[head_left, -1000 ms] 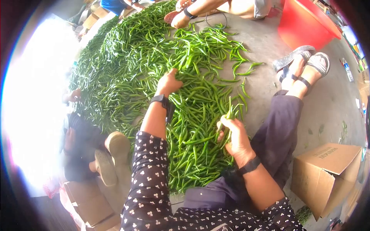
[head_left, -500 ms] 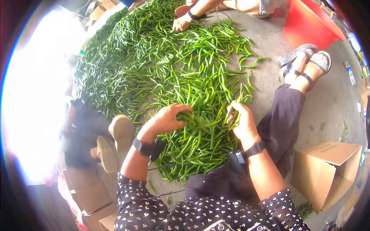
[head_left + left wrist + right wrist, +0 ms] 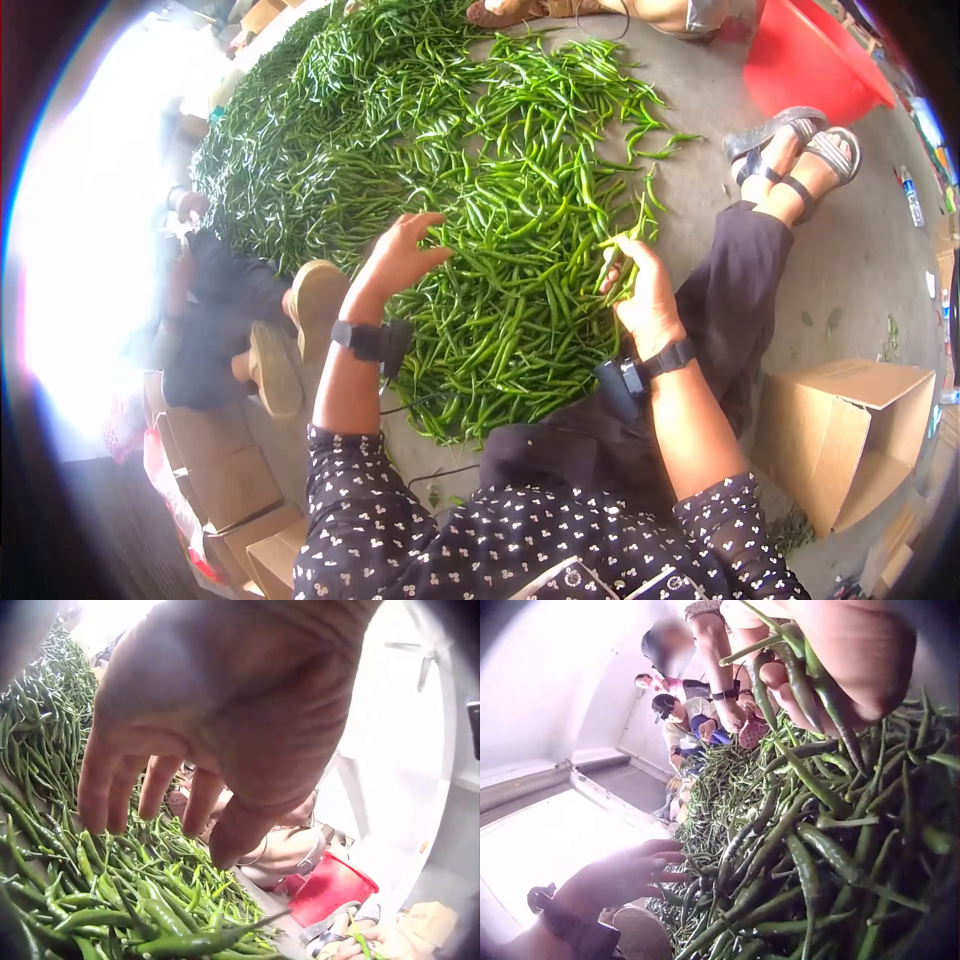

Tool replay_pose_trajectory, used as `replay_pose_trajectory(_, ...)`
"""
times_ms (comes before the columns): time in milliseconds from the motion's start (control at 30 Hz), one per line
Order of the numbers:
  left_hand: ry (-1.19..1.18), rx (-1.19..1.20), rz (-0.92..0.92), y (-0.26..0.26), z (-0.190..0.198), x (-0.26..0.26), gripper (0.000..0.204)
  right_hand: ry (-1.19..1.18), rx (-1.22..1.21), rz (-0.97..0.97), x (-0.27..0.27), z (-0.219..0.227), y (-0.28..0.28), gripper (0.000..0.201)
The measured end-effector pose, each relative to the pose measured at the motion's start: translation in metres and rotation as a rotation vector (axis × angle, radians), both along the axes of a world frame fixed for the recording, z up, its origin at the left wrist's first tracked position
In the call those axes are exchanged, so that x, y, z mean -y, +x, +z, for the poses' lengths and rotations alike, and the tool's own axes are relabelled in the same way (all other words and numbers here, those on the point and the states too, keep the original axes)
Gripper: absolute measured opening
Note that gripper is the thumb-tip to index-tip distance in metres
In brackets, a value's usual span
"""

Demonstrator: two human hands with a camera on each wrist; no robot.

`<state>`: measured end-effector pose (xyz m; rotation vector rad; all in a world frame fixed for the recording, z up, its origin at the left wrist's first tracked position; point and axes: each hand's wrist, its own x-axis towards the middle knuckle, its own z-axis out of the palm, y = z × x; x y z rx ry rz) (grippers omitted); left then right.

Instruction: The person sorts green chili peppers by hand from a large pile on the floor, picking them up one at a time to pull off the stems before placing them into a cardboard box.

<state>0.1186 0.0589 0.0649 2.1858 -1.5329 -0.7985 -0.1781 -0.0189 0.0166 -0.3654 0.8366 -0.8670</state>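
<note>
Head view: left hand released, fingers spread above the large heap of slender green chili peppers filling centre frame on the concrete floor. Right hand grasps a small bunch of chilies, too overlapped to count. Sorting step, seemingly; next, left needs another grab. One brown cardboard box lower right.

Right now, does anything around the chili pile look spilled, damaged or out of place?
Nothing stands out. The green chilies lie heaped on the concrete floor, the right hand holds a few, and the left hand hovers open above the pile.
</note>
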Motion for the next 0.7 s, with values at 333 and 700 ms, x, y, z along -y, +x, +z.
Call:
replay_pose_trajectory(333,0.147,-0.297,0.099,-0.021,-0.006,-0.034,0.053,0.009,0.008,0.004,0.001,0.003,0.003,0.008)
replay_pose_trajectory(700,-0.367,-1.301,0.558,-0.029,-0.042,-0.081,0.051,0.062,-0.040,0.029,0.000,0.005,0.002,0.008)
